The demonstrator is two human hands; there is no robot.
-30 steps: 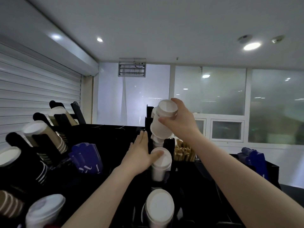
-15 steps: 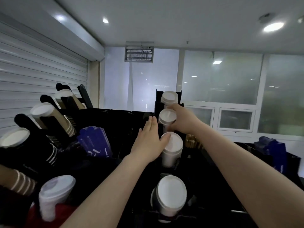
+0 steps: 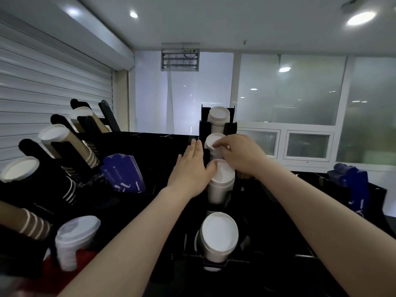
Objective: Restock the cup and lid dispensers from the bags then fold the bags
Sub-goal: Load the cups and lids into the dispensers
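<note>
A black dispenser rack (image 3: pixel 232 127) holds white lid stacks in a column. The top stack (image 3: pixel 218 115) sits highest. Below it, my right hand (image 3: pixel 240 155) rests its fingers over the second stack (image 3: pixel 211 141), pressing on its top lid. My left hand (image 3: pixel 189 170) lies flat and open against the left side of the third stack (image 3: pixel 221 181), thumb touching its rim. A fourth lid stack (image 3: pixel 217 234) sits lowest and nearest me. No bag is visible.
Paper cup stacks (image 3: pixel 64 142) lean in black holders on the left, with a clear-lid stack (image 3: pixel 74 239) at the lower left. Blue packets (image 3: pixel 123 173) stand left of centre and others (image 3: pixel 351 181) at far right. A roller shutter (image 3: pixel 42 86) closes the left side.
My right hand brought the lid stack down from the air into the second slot of the rack and now presses on its top. My left hand stayed against the third stack.
</note>
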